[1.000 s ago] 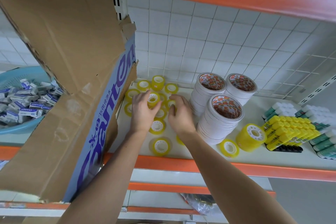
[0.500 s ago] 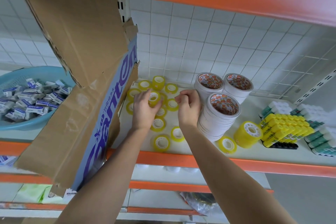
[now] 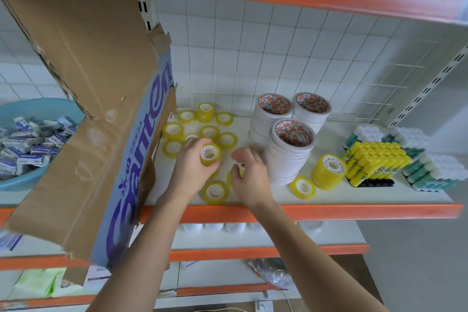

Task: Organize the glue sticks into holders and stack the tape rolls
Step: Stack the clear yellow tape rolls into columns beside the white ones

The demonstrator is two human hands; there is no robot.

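L hand (image 3: 193, 167) holds a small stack of yellow tape rolls (image 3: 210, 154). R hand (image 3: 249, 175) curls over another roll (image 3: 234, 178) on the shelf (image 3: 354, 196); can't tell if it grips.

A torn cardboard box (image 3: 83, 119) with purple lettering is seen at nine o'clock. Behind it, a blue basket (image 3: 27, 182) filled with small white-and-blue packets (image 3: 27, 142) is set. A crumpled plastic bag (image 3: 274, 275) is found at six o'clock.
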